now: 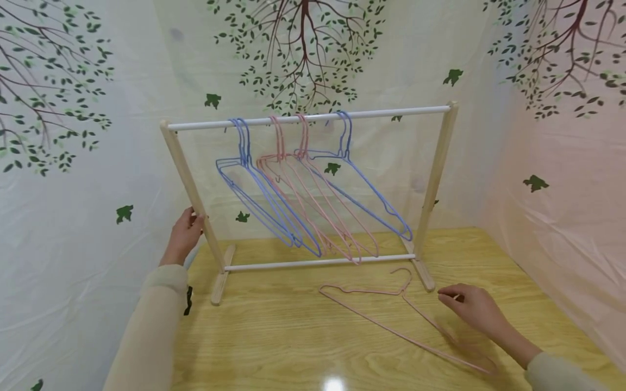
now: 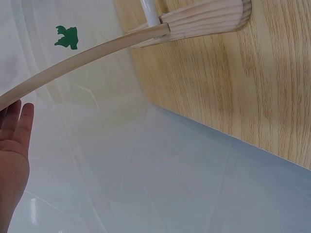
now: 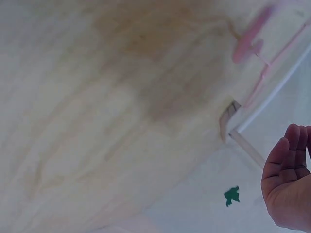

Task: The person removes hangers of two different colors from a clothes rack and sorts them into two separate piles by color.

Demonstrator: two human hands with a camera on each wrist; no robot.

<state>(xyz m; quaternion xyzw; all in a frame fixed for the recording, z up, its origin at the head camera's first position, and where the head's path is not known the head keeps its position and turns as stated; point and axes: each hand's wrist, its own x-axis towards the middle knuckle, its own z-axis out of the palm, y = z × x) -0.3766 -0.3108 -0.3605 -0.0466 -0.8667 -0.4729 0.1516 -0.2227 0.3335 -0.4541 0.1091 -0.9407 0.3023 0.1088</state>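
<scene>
A tabletop garment rack with wooden posts [image 1: 435,168] and a white top rail [image 1: 386,113] stands on the table. Several blue wire hangers [image 1: 279,203] and pink wire hangers [image 1: 337,203] hang from that rail. My left hand [image 1: 185,234] is at the left post [image 2: 73,63], its visible fingers fairly straight; the left wrist view does not show the thumb. A loose pink hanger [image 1: 371,320] lies on the table in front of the rack. Just right of it, my right hand [image 1: 476,307] hovers with loosely bent fingers and holds nothing. Blur covers much of the right wrist view.
The wood-grain table [image 1: 274,336] has its left edge close to the rack's left foot [image 1: 219,288]. A white lower bar [image 1: 293,264] joins the two posts near the tabletop. Sheeting [image 1: 562,228] printed with trees and leaves surrounds the table at the back and sides.
</scene>
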